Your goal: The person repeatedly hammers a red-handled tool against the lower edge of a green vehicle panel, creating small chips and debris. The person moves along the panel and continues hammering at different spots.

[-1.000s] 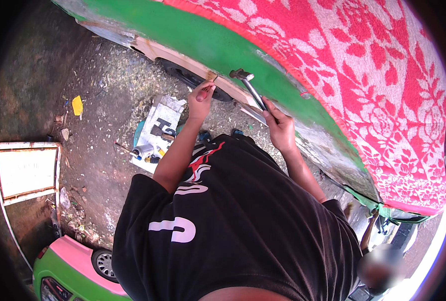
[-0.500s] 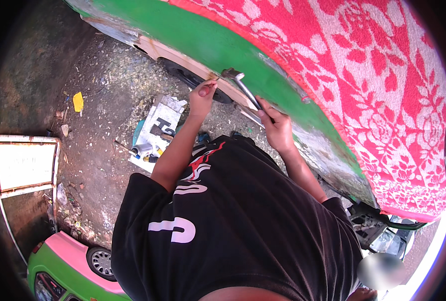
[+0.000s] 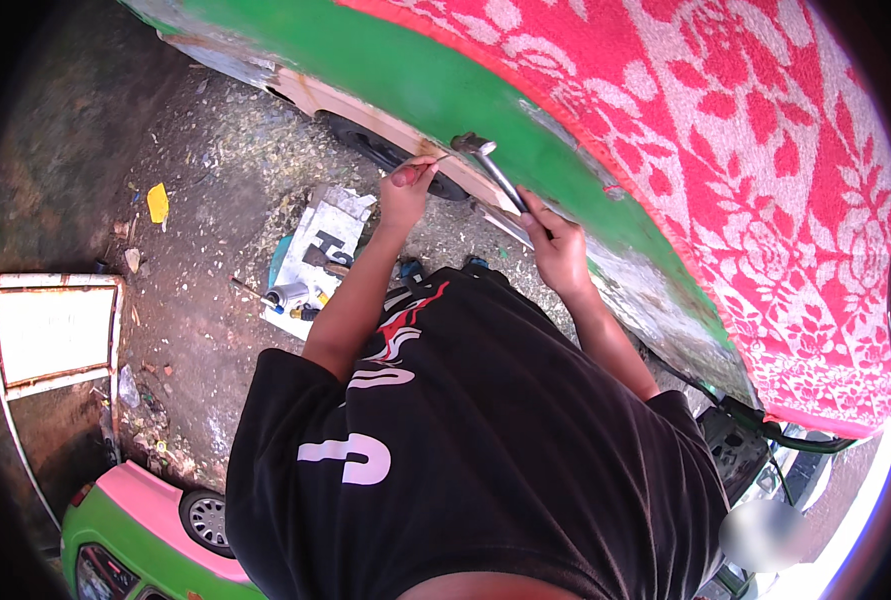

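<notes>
My left hand (image 3: 405, 200) is closed around a red-handled tool (image 3: 406, 176), a thin shaft pointing at the rusty pink lower panel (image 3: 333, 98) of a green vehicle body (image 3: 465, 90). My right hand (image 3: 555, 240) grips a hammer (image 3: 503, 180) with a dark handle and metal shaft; its head is just right of the tool's tip, over the green paint. I cannot tell whether they touch. Below the panel is a dark wheel (image 3: 350, 140). Under my left forearm a white board (image 3: 300, 250) on the ground carries several tools.
A red-and-white floral cloth (image 3: 745, 180) covers the vehicle's upper part. A rusty white frame (image 3: 55, 372) lies left, beside litter and a yellow scrap (image 3: 157, 203). A green-and-pink car (image 3: 135, 520) is at lower left. At lower right is a blurred patch (image 3: 760, 535) among dark parts.
The hammer head has shifted slightly left and up, closer to the red-handled tool's tip. The other person's arm seen earlier at lower right no longer shows clearly.
</notes>
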Demonstrator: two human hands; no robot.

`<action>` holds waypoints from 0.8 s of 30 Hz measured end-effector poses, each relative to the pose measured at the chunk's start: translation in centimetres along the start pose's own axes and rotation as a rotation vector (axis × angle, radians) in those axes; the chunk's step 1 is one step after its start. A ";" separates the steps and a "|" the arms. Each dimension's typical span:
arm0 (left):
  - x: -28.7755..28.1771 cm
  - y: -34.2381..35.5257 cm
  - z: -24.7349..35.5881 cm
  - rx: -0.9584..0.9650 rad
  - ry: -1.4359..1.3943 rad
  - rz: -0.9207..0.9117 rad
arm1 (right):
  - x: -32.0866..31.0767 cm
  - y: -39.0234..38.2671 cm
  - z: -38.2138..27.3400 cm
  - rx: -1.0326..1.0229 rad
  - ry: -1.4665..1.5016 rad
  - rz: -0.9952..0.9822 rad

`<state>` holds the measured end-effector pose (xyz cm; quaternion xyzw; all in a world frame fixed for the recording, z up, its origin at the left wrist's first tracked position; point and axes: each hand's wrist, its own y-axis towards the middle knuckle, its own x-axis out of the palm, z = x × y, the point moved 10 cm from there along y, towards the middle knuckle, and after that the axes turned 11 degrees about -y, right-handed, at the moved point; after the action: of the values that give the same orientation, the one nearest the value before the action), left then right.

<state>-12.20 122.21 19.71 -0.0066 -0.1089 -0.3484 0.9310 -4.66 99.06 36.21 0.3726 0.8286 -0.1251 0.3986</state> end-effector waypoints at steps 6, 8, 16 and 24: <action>0.8 -0.7 0.6 0.049 -0.072 -0.024 | -0.5 -1.2 2.5 0.125 0.059 0.027; 0.9 -0.6 0.8 0.045 -0.079 -0.032 | -0.2 -2.0 3.3 0.231 0.074 -0.032; 0.0 0.9 -1.6 0.071 0.054 -0.077 | 0.4 -2.1 -0.6 0.019 0.057 -0.013; 2.8 0.3 -2.1 0.116 0.060 -0.204 | 2.4 -2.7 -3.2 -0.129 -0.210 -0.041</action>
<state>-9.51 120.45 18.28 0.0691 -0.1010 -0.4346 0.8923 -9.34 100.06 36.27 0.3138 0.7961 -0.1182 0.5038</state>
